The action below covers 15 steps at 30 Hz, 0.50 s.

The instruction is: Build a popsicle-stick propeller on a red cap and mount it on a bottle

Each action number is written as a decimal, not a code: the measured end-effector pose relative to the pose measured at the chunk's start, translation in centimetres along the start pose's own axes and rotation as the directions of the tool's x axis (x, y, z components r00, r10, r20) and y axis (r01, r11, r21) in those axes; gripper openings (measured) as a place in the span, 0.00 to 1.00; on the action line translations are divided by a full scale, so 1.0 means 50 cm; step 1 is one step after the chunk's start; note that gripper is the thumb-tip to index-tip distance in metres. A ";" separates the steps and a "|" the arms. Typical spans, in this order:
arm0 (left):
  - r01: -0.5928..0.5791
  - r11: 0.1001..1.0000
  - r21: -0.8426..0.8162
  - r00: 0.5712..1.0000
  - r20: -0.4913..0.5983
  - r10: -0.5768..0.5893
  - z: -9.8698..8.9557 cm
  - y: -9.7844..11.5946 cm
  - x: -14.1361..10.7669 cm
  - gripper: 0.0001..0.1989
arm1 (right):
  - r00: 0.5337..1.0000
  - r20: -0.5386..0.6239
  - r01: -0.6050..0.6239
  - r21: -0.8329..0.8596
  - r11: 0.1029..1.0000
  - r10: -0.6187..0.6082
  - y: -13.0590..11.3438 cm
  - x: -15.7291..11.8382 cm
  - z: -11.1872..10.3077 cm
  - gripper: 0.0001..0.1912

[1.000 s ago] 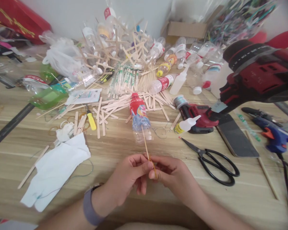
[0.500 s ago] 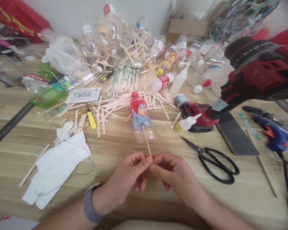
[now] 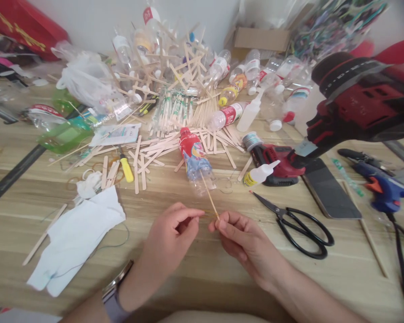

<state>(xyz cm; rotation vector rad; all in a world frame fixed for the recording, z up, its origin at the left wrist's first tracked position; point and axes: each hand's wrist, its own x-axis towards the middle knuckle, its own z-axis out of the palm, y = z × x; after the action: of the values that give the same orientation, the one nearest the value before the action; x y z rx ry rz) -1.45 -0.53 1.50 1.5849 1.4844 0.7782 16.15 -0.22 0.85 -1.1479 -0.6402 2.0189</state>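
My right hand pinches the near end of a thin wooden stick. The stick's far end meets the clear lower part of a plastic bottle with a red and blue wrap, lying with its red cap pointing away. My left hand, a watch on its wrist, has thumb and forefinger pinched together just left of the stick. From those fingertips a thin yellowish rubber band stretches towards the stick near my right fingers. How it loops round the stick is too small to tell.
Black scissors lie right of my hands, near a small glue bottle, a phone and a red drill. White cloth lies at left. Craft sticks and plastic bottles crowd the back.
My left hand has moved left, away from my right hand, drawing the rubber band out. The stick's near end and my right hand have shifted slightly right; the bottle has tilted a little.
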 end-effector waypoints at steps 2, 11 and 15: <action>-0.004 1.000 0.026 1.000 -0.011 0.004 0.004 -0.003 0.003 0.14 | 1.000 0.013 0.005 -0.010 1.000 -0.005 0.002 0.001 -0.001 0.19; 0.156 0.988 0.018 0.928 0.339 -0.153 -0.016 0.006 0.034 0.12 | 0.997 0.079 0.004 -0.123 0.992 0.006 0.019 0.001 -0.006 0.23; 0.294 0.952 -0.089 0.857 0.466 -0.221 -0.022 0.001 0.039 0.15 | 0.997 0.074 -0.027 -0.145 0.989 0.038 0.024 -0.001 0.000 0.24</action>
<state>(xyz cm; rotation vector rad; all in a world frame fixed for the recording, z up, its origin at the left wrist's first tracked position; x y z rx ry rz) -2.16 1.57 1.88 1.2981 1.2228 0.3279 15.78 -1.01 0.03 -1.1742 -0.8222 2.0805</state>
